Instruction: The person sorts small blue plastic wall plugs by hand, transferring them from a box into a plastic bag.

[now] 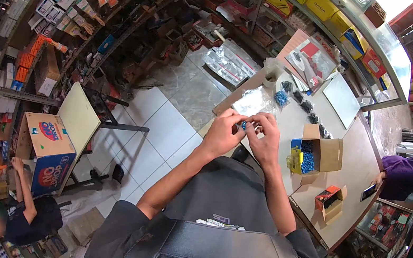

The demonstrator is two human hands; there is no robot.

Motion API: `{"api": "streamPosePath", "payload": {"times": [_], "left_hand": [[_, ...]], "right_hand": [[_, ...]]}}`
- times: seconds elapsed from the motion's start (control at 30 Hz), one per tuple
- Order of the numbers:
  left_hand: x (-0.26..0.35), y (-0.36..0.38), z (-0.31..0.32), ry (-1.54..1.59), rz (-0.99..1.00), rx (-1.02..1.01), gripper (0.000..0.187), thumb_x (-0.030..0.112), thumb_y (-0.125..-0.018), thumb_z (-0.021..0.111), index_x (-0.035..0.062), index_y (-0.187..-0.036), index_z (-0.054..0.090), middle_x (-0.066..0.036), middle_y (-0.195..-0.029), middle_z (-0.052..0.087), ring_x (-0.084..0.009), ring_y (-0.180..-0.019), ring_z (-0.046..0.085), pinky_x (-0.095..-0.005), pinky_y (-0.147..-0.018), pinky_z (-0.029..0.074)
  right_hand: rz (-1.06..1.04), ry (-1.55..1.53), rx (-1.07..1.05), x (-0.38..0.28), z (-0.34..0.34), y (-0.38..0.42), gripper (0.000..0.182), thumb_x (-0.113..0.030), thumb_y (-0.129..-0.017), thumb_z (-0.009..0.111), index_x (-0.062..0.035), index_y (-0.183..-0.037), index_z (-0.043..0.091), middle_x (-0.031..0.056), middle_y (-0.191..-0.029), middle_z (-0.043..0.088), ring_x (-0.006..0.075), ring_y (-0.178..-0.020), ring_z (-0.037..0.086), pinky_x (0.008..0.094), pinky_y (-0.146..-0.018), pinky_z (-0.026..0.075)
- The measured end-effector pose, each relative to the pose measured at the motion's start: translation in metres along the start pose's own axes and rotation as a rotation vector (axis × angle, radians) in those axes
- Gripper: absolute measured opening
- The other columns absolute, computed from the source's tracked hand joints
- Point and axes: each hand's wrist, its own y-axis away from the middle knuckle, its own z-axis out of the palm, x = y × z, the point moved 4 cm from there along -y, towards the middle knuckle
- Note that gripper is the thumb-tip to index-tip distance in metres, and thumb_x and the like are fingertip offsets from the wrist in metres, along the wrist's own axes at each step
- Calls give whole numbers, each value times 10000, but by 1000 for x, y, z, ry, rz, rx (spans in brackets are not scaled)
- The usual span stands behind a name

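Close together at the table's near edge, my left hand (223,133) and my right hand (266,139) are both closed with fingertips pinched. A small blue piece (243,126) shows between them, and its exact kind is too small to make out. Just beyond my hands lie clear plastic bags (255,102). Near them is a small bag of blue pieces (280,98). To the right of my right hand, an opened cardboard box (329,153) lies with many similar blue pieces (307,158) showing inside.
A smaller orange box (328,200) with dark contents sits on the table (307,208). Small dark bags (306,107) form a row farther back. A person in a purple top (406,177) stands at the right edge. Another person (36,215) is at left by a large carton (48,153).
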Motion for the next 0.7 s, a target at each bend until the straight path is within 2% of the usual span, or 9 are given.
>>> {"api": "streamPosePath", "payload": {"times": [0.13, 0.2, 0.3, 0.4, 0.5, 0.53, 0.57, 0.6, 0.7], "left_hand": [[1, 2, -4, -4, 15, 20, 283, 10, -862, 677, -17, -1142, 713, -121, -988, 631, -184, -767, 641, -310, -682, 525], [1, 3, -5, -6, 14, 24, 297, 1, -860, 680, -18, -1156, 706, -108, -997, 630, -165, -794, 632, -292, -698, 528], [1, 6, -6, -32, 6, 23, 301, -10, -864, 676, -9, -1163, 710, -106, -1007, 622, -165, -796, 633, -293, -704, 533], [0, 10, -7, 27, 57, 79, 284, -20, -857, 660, -15, -1137, 708, -138, -985, 606, -226, -772, 651, -342, -693, 539], [-3, 15, -6, 56, 69, 105, 289, -24, -854, 661, -15, -1139, 706, -134, -992, 602, -227, -793, 645, -337, -710, 538], [-6, 16, -5, 14, 67, 94, 326, -34, -871, 652, -2, -1192, 697, -105, -1046, 601, -174, -830, 641, -283, -728, 551], [-7, 17, -7, 12, 75, 101, 326, -34, -871, 652, -2, -1192, 697, -105, -1046, 601, -174, -830, 641, -283, -728, 551], [-8, 17, -8, -9, 75, 102, 327, -37, -871, 644, -2, -1191, 697, -106, -1044, 600, -176, -832, 641, -287, -730, 552], [-8, 18, -12, -48, 76, 105, 330, -41, -869, 625, 4, -1187, 701, -108, -1036, 599, -180, -823, 640, -298, -728, 554]], "right_hand": [[36, 11, -19, -3, 4, 1, 166, -49, -871, 694, -12, -1033, 679, 94, -1006, 667, 159, -842, 656, 286, -687, 519], [298, -213, 34, 16, 9, 6, 199, -98, -926, 683, 15, -1088, 664, 110, -1000, 697, 140, -866, 670, 284, -706, 543], [442, -456, -77, 37, 18, 8, 250, -159, -982, 656, 37, -1136, 653, 113, -981, 712, 133, -871, 676, 290, -732, 565], [536, -499, -105, 29, 19, 11, 258, -187, -1019, 617, 12, -1182, 633, 94, -1066, 678, 148, -924, 663, 300, -776, 578], [637, -541, -123, 26, 24, 12, 260, -210, -1041, 584, -15, -1210, 611, 82, -1124, 653, 171, -986, 663, 324, -830, 585], [640, -533, -116, 27, 26, 13, 276, -211, -1033, 592, -12, -1222, 615, 88, -1104, 658, 161, -973, 657, 311, -800, 586], [644, -524, -110, 27, 27, 13, 292, -211, -1025, 601, -9, -1234, 620, 94, -1084, 663, 150, -960, 651, 298, -770, 587], [712, -688, -147, 24, 28, 13, 279, -198, -1040, 560, -26, -1255, 602, 93, -1094, 664, 169, -983, 663, 316, -810, 584], [789, -822, -154, 25, 31, 14, 271, -157, -1038, 531, -35, -1276, 576, 97, -1107, 663, 196, -995, 676, 341, -854, 576]]}}
